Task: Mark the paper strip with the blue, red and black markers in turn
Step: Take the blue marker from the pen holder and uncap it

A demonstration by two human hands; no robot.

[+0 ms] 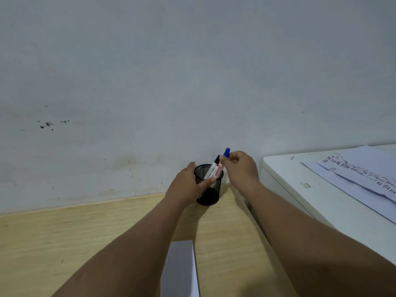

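Observation:
A black mesh pen cup [209, 195] stands on the wooden desk against the wall. My left hand [188, 184] wraps around its left side. My right hand [241, 168] pinches the blue marker [226, 151], whose blue cap sticks up above my fingers while its lower end is still inside the cup. A black-capped marker [214, 166] leans in the cup beside it. No red marker can be made out. The white paper strip [181, 269] lies on the desk between my forearms, running toward the bottom edge.
The wooden desk [75, 232] meets a grey-white wall [171, 82] at the back. To the right is a white table [300, 200] carrying printed paper sheets [364, 174], its edge close to my right forearm.

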